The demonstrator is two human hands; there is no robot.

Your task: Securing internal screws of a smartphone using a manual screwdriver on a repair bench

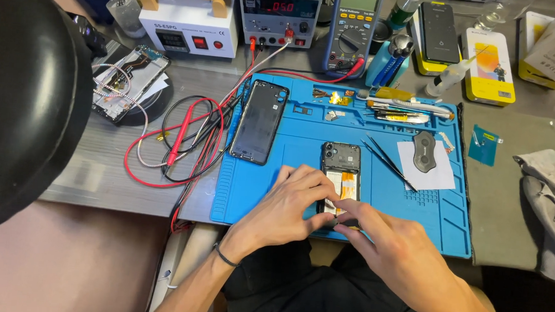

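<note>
I see a blue work mat point(302, 170), red and black test leads point(176, 151), and a yellow-edged multimeter point(352, 33).

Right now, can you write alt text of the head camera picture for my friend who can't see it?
Two bare hands, left hand and right hand, press on an opened phone lying on a blue mat. A phone back cover and tweezers lie beside it.

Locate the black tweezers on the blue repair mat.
In the head view, the black tweezers lie diagonally on the blue repair mat, right of centre, between the opened black phone and the white paper sheet.
</note>
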